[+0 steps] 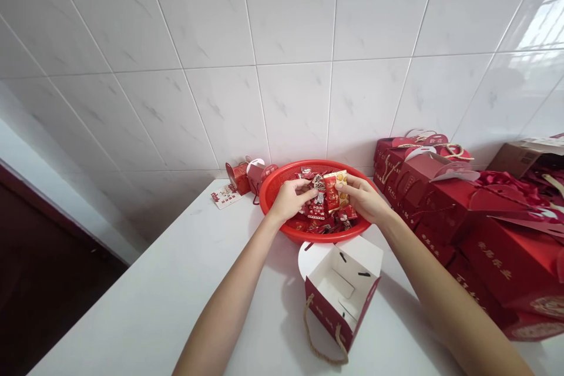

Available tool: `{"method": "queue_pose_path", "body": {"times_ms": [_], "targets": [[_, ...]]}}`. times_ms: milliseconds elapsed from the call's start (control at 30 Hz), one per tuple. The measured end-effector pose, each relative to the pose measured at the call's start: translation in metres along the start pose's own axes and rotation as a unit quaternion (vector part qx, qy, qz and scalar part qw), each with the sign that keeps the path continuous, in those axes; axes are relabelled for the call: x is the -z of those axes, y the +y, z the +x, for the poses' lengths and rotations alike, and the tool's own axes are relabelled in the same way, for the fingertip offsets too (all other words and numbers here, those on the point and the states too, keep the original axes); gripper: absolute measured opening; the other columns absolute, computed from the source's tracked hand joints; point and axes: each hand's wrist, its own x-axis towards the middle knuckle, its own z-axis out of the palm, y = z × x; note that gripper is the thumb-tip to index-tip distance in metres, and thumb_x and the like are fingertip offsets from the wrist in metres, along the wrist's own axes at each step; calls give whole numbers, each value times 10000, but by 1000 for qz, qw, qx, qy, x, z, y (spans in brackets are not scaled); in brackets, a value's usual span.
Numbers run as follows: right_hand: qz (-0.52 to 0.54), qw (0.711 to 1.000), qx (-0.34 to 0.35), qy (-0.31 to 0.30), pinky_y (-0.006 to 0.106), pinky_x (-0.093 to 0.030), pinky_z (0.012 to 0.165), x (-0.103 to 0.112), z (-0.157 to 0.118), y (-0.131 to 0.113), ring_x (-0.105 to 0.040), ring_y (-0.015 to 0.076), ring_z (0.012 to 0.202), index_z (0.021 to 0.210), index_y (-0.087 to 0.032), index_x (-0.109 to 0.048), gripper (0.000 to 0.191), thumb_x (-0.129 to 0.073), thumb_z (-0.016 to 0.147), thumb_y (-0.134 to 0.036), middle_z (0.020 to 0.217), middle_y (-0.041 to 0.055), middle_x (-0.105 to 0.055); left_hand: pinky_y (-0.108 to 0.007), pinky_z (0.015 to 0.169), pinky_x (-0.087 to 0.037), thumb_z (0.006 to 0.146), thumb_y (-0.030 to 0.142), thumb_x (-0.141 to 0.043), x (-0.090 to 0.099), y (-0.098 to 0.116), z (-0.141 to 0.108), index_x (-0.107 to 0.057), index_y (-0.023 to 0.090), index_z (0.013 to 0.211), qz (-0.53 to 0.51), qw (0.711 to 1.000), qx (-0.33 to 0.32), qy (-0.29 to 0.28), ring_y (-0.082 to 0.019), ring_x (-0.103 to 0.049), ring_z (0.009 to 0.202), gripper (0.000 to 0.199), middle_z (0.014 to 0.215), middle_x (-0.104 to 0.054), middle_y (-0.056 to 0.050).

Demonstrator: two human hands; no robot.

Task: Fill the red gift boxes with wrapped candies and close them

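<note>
Over a red plastic basket (282,171) of wrapped sweets, my right hand (362,197) pinches a red and gold snack packet (333,191). My left hand (291,200) is closed on a dark red candy packet (318,202) just beside it. More small red-wrapped sweets (324,227) lie below both hands in the basket. Between my forearms stands a red gift box (328,314), its flaps up and its white inside bare. A twisted rope handle (324,358) hangs from its near side.
Several closed red gift boxes (497,252) are stacked on the right. Behind them sits a brown carton (513,158). Small red boxes (253,175) and a printed card (226,196) lie left of the basket. A tiled wall (291,106) backs the white table (185,270).
</note>
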Motion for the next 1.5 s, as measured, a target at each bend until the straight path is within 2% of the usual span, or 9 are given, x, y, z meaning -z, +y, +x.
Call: {"method": "queue_pose_path", "body": {"times_ms": [233, 433, 600, 767, 967, 1133, 1233, 1367, 1500], "targets": [[-11, 999, -27, -30, 313, -578, 735, 1, -1, 0, -726, 200, 803, 1018, -208, -750, 369, -863, 706, -370, 961, 51, -778, -245, 619, -527, 734, 223, -800, -1, -1, 2, -705, 124, 936, -41, 998, -18, 33, -136, -630, 656, 245, 765, -683, -19], [-31, 998, -29, -55, 305, -588, 739, 0, -2, -3, -727, 190, 786, 1028, -200, -753, 389, -860, 705, -390, 947, 50, -775, -222, 548, -519, 741, 191, -810, -1, -2, 3, -682, 123, 981, -41, 998, 7, 45, -125, -642, 588, 281, 733, -667, -1], [-51, 995, -41, -72, 317, -585, 726, -1, -4, -4, -715, 195, 774, 1021, -195, -749, 387, -857, 702, -385, 940, 57, -767, -203, 449, -472, 736, 271, -840, -1, 2, 0, -692, 120, 980, -27, 999, 37, 17, -128, -633, 528, 323, 684, -676, -6], [-63, 994, -44, -76, 275, -554, 679, 0, -2, -2, -680, 154, 704, 927, -192, -728, 310, -855, 702, -363, 858, 22, -746, -220, 455, -498, 748, 300, -831, -3, 4, -1, -674, 122, 955, -22, 999, 43, -11, -140, -647, 528, 314, 677, -683, -11], [-59, 997, -28, -31, 290, -551, 726, 1, 0, 2, -684, 165, 740, 843, -180, -723, 317, -890, 641, -358, 822, 17, -737, -211, 512, -500, 873, 334, -695, -3, 7, -2, -679, 136, 949, -10, 999, 39, -19, -134, -655, 564, 213, 682, -679, -11], [-15, 997, 5, 69, 284, -537, 672, 1, 2, 2, -674, 160, 702, 808, -197, -702, 348, -918, 583, -352, 822, 10, -744, -220, 583, -512, 920, 285, -596, -2, 7, -1, -691, 145, 894, 13, 999, 49, 9, -146, -668, 653, 171, 731, -690, -19], [4, 994, 22, 106, 302, -539, 684, 0, 2, 2, -675, 172, 703, 763, -199, -684, 354, -923, 562, -365, 801, 19, -745, -231, 582, -510, 898, 275, -608, -3, 5, -1, -696, 145, 851, 49, 997, 56, -23, -159, -664, 661, 164, 731, -699, -29], [11, 992, 40, 123, 290, -528, 651, 0, 1, 2, -665, 163, 690, 763, -203, -694, 370, -928, 541, -385, 823, 16, -748, -264, 629, -533, 871, 230, -580, -1, 1, 0, -717, 152, 811, 114, 990, 48, -60, -175, -663, 647, 170, 702, -712, -38], [8, 991, 47, 129, 298, -524, 648, 0, 1, 2, -662, 168, 687, 758, -210, -679, 358, -911, 562, -399, 821, 12, -742, -278, 765, -543, 740, 92, -596, 1, -4, 1, -770, 186, 828, 227, 965, 57, -119, -229, -720, 847, 216, 860, -783, -57]]}}
